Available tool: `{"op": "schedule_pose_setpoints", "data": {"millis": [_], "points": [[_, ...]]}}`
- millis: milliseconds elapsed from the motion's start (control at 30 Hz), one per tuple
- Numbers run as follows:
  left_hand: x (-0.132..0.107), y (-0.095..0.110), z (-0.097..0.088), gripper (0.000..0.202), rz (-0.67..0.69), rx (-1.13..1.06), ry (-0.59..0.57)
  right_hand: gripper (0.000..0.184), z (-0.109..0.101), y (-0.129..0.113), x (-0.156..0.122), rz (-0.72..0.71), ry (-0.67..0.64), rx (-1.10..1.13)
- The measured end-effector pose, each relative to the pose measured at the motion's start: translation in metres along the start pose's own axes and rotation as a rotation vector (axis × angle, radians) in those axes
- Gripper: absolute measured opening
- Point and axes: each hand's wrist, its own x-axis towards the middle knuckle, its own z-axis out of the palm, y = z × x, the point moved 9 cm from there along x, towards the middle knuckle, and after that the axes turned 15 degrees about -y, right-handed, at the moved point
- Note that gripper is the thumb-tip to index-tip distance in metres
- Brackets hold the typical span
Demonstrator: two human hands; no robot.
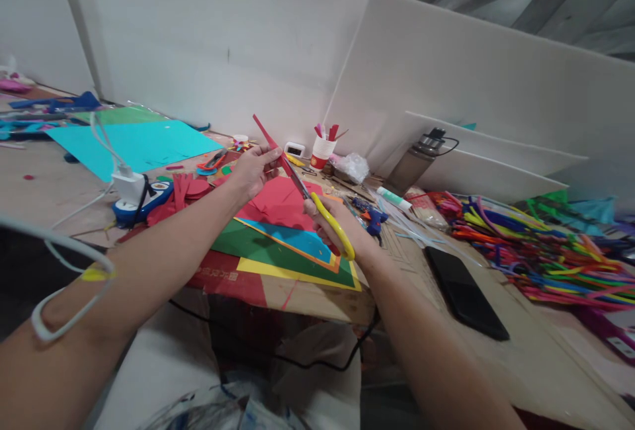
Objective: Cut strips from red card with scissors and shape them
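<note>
My left hand (254, 171) pinches a narrow red strip (265, 131) that sticks up above its fingertips. My right hand (333, 217) is wrapped around the yellow-handled scissors (342, 237), whose blades point up and left and meet the red piece just beside my left fingers. Whether the blades are closed is hard to make out. Below both hands lies a stack of coloured sheets: red paper (262, 204) on top, then a blue sheet (297, 243), a green sheet (278, 259) and a yellow sheet (302, 275). Red cut pieces (184, 193) are heaped near my left forearm.
A black phone (465, 292) lies right of my right forearm, with many pipe cleaners (550, 251) beyond. Toward the back stand a paper cup (323, 152) and a dark bottle (415, 164). At left are a power strip (141, 205), a white cable (74, 235) and a turquoise sheet (143, 145).
</note>
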Motion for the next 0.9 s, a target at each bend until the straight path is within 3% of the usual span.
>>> {"op": "schedule_pose_setpoints", "data": {"millis": [633,900], "points": [[-0.001,0.0,0.001,0.014,-0.01,-0.021,0.0,0.052,0.003,0.006,-0.001,0.051,-0.017,0.061],[0.007,0.005,-0.009,0.017,0.03,-0.001,-0.006,0.05,0.001,0.0,-0.002,0.015,-0.012,0.006]]}}
